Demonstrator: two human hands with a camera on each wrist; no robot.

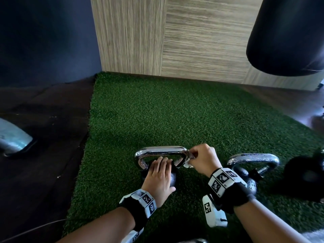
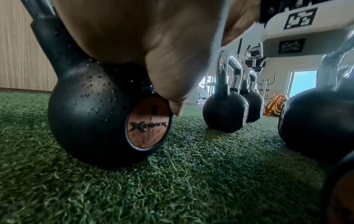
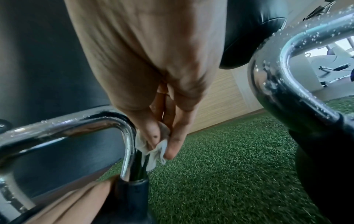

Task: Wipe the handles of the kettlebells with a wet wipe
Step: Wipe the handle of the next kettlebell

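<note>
We see the right hand with its grip pinched on a crumpled white wet wipe, thumb and fingers pressing it against the right bend of a chrome handle. In the right wrist view the wipe sits just where that bend turns down into the black neck, a loose corner hanging below the fingertips. The left hand lies flat on the black kettlebell under that handle, fingers straight and together, reaching through the loop; its grip is not closed on anything. We find water drops on the ball, which bears a round orange badge on its near side.

The kettlebell stands on green turf, near us and about the middle of the strip. Just to its right stands a second kettlebell with a wet chrome handle, and the left wrist view shows more kettlebells further right. Both wrists carry black straps with white marker blocks. Far from us a wood-grain wall rises, a black punching bag hangs at upper right, and dark floor lies left of the turf.
</note>
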